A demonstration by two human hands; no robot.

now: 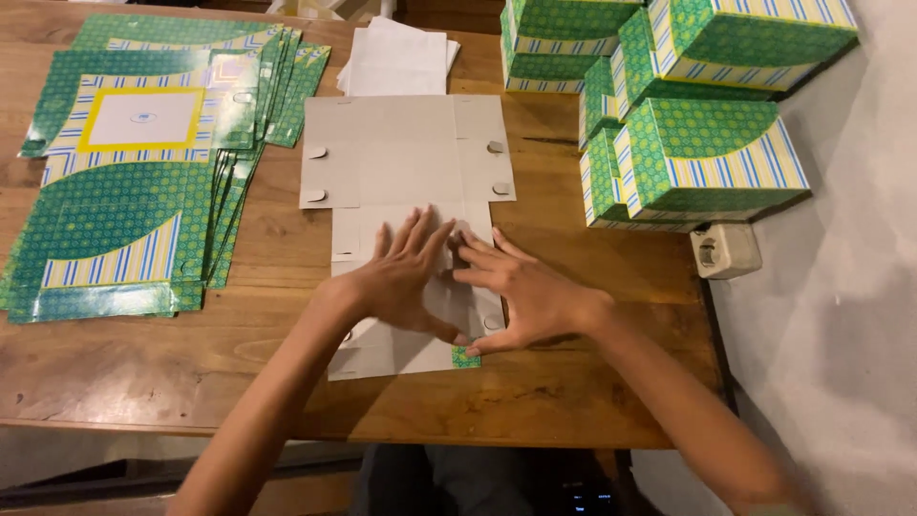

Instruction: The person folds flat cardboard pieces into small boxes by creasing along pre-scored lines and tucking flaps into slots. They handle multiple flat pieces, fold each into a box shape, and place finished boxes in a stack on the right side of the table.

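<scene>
In the middle of the frame, a flat grey box sheet (pixel 406 172) lies plain side up on the wooden table (pixel 573 392), and both hands press down on its lower part. The left hand (pixel 406 277) and the right hand (pixel 521 291) lie flat with fingers spread wide, fingertips almost touching, and they grip nothing. A pile of flat green sheets (pixel 124 220) sits at the left, white papers (pixel 396 62) lie at the top middle, and folded green boxes (pixel 697 153) are stacked at the upper right.
</scene>
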